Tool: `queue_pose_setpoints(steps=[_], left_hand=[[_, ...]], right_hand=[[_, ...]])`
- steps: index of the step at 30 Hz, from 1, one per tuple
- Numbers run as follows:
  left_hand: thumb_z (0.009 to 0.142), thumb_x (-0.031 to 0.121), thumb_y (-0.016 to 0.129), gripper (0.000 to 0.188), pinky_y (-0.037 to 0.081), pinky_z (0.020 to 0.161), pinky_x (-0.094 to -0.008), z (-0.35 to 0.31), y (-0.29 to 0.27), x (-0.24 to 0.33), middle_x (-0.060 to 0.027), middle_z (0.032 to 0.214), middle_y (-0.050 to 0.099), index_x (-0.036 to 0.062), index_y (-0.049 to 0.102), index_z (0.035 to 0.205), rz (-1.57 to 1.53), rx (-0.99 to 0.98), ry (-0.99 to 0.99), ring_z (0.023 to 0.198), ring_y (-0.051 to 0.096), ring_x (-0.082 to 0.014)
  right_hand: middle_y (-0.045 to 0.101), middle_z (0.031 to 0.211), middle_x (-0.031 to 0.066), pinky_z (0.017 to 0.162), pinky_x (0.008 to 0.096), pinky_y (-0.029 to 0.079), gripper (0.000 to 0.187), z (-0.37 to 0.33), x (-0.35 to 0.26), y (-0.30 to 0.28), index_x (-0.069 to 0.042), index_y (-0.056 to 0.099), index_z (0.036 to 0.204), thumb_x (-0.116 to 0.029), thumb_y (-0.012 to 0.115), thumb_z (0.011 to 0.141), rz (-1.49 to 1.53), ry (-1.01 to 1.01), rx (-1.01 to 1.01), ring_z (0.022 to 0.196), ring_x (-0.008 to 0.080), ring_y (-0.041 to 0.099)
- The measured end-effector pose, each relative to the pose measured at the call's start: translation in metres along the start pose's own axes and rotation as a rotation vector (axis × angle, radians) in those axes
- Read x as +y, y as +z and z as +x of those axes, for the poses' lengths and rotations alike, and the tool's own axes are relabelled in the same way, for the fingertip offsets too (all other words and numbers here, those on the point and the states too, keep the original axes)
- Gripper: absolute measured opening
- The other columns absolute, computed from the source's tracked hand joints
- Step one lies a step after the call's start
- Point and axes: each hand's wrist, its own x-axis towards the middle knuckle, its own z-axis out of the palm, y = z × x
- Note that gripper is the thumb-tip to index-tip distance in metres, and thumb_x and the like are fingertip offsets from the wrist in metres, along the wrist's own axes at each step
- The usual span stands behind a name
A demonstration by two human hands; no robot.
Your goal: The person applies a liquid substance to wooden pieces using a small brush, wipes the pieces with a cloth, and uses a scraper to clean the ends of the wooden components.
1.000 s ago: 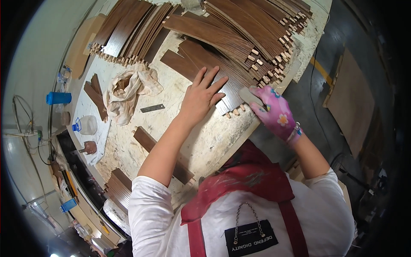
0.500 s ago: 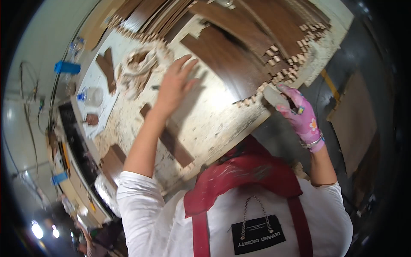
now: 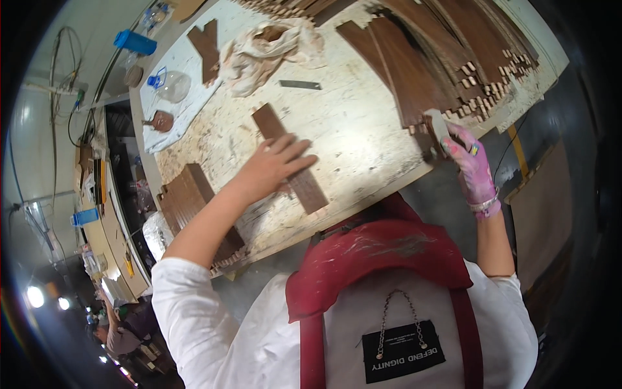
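My left hand (image 3: 269, 168), bare, lies over a short dark brown wooden strip (image 3: 309, 193) on the pale worktable (image 3: 353, 155). Its fingers are stretched and apart. My right hand (image 3: 476, 172) wears a pink flowered glove and grips a small pale block with a brown side (image 3: 437, 127); I cannot make out its exact kind. That block is at the near end of a row of long brown boards (image 3: 414, 71) with light, peg-like ends. Beyond my left hand are a flat dark metal strip (image 3: 300, 84) and a crumpled stained cloth (image 3: 275, 52).
At the left stand a clear jug with a blue cap (image 3: 172, 85), a brown-stained pot (image 3: 159, 121) and two crossed wooden pieces (image 3: 206, 48). A stack of brown boards (image 3: 191, 201) sits at the near left corner. Past the right edge leans a large panel (image 3: 541, 207).
My left hand has come down and nearer, from above the table onto the short wooden strip. My right hand still grips the block, now turned more upright. The whole view has shifted.
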Motion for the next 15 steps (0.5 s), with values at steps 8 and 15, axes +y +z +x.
queue_pose_setpoints(steps=[8,15], left_hand=[[0.073,0.027,0.071,0.059,0.035,0.100,-0.0439,-0.003,-0.001,-0.005,-0.0089,0.125,0.050,0.0088,0.047,0.123,-0.160,0.257,0.128,0.120,0.045,-0.0268],[0.081,0.024,0.066,0.057,0.039,0.098,-0.0389,-0.046,-0.045,0.002,-0.0192,0.126,0.050,0.0012,0.043,0.128,-0.681,0.431,0.040,0.116,0.048,-0.0361]], right_hand=[[0.057,0.117,0.0100,0.096,0.0284,0.037,0.043,-0.030,0.002,0.053,0.004,0.055,0.117,-0.019,0.066,0.082,-0.138,-0.109,-0.033,0.108,0.0180,0.052],[0.057,0.119,0.0137,0.094,0.0313,0.040,0.044,-0.033,-0.064,0.082,0.003,0.056,0.116,-0.019,0.068,0.080,-0.402,-0.457,0.047,0.106,0.0228,0.055]])
